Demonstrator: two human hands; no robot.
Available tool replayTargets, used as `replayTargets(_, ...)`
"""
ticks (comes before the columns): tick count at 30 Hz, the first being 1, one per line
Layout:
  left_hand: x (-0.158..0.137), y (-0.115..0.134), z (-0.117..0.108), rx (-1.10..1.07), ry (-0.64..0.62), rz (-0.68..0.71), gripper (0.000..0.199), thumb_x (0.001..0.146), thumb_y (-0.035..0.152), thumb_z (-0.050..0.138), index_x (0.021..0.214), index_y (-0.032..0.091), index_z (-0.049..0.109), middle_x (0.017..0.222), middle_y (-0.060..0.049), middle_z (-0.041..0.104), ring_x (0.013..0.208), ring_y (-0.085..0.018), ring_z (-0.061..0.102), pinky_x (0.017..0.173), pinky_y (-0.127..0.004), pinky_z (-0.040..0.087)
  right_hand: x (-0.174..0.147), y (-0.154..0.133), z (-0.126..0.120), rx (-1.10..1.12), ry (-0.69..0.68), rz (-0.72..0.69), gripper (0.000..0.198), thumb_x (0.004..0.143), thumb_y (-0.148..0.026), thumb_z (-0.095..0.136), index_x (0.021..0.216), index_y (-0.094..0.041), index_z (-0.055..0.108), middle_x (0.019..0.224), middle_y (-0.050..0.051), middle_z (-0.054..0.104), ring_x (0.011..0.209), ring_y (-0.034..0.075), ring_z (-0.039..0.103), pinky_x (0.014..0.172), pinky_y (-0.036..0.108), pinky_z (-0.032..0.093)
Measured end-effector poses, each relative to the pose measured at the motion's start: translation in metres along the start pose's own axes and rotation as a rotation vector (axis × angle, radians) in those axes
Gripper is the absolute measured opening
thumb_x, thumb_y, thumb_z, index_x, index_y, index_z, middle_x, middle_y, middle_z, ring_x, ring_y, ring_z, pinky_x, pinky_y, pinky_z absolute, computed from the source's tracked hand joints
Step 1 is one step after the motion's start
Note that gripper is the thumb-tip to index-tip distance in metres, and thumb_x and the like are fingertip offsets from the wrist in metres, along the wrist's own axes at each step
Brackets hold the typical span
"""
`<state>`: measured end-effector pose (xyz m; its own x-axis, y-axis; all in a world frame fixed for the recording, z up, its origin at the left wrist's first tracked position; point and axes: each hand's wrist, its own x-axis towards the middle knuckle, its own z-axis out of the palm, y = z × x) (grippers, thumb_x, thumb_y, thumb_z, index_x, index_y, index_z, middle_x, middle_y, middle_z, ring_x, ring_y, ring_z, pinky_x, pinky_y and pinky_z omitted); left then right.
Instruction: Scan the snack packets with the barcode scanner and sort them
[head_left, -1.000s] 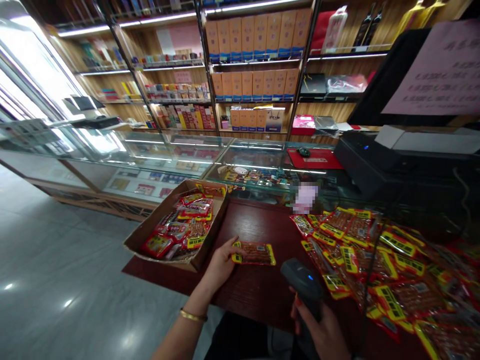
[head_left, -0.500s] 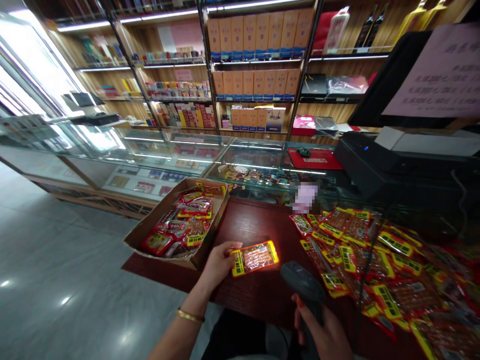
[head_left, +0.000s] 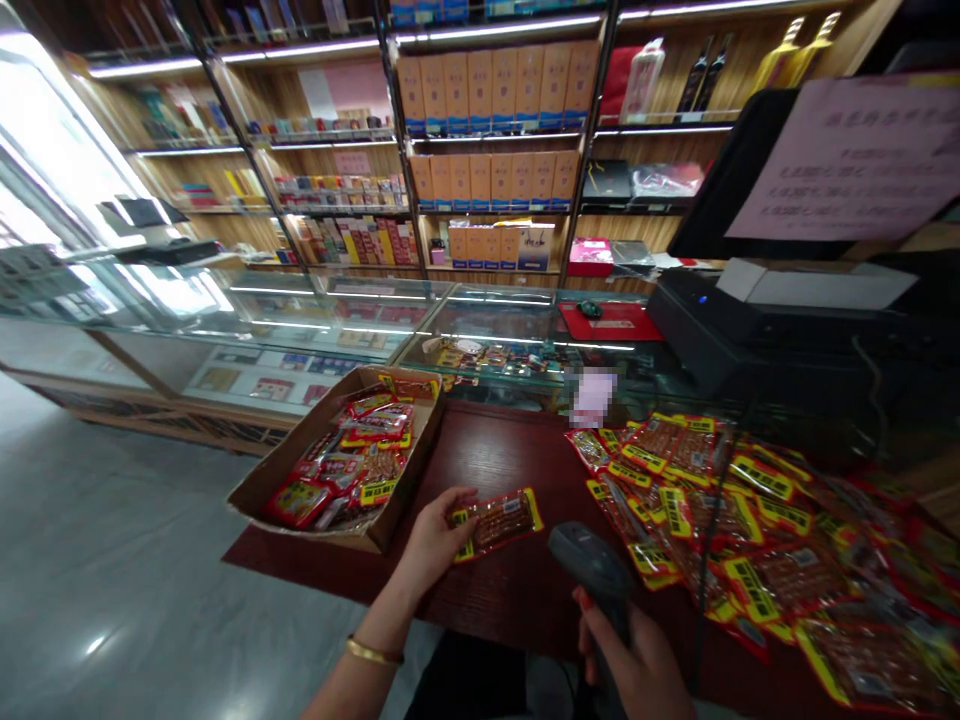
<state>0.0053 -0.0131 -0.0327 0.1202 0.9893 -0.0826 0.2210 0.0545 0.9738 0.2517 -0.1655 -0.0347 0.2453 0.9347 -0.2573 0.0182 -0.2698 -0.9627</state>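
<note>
My left hand (head_left: 439,535) grips the left end of a snack packet (head_left: 504,522), red and yellow with brown sticks under clear film. A small pale label shows on its upturned face. In my right hand (head_left: 634,650) is a dark grey barcode scanner (head_left: 592,565), its head pointing toward the packet, a short gap apart. A cardboard box (head_left: 405,505) holding similar packets stands to the left. On the right, a loose heap of the same snack packets (head_left: 701,510) covers the wooden counter (head_left: 480,450).
Beyond the counter lies a glass display case (head_left: 360,310). A black machine with a monitor (head_left: 739,170) stands at the right, a white box (head_left: 817,285) on it. A dark cable (head_left: 709,560) hangs before the heap. A red mat (head_left: 615,322) carries a mouse.
The packet in my left hand now shows its labelled side, and the bright glow on it is gone. The scanner stays in my right hand. The view has shifted slightly.
</note>
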Motion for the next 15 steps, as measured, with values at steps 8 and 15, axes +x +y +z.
replayTargets(8, 0.025, 0.037, 0.033, -0.225, -0.145, -0.071, 0.042, 0.066, 0.032, 0.086, 0.104, 0.016, 0.075, 0.097, -0.008, 0.081, 0.089, -0.024, 0.075, 0.081, -0.032, 0.058, 0.037, 0.016, 0.002, 0.449, 0.076, -0.043, 0.060, 0.075, -0.072, 0.078, 0.095, -0.016, 0.073, 0.055, -0.005, 0.064, 0.038, 0.010, 0.055, 0.040, 0.020, 0.040)
replayTargets(15, 0.090, 0.102, 0.171, -0.232, -0.242, 0.103, 0.016, 0.073, 0.021, 0.081, 0.088, 0.016, 0.078, 0.090, -0.007, 0.080, 0.081, -0.018, 0.072, 0.078, -0.027, 0.057, 0.036, 0.039, -0.004, 0.669, 0.127, -0.048, 0.064, 0.061, -0.074, 0.086, 0.089, -0.018, 0.072, 0.049, -0.003, 0.066, 0.033, 0.010, 0.052, 0.035, 0.020, 0.041)
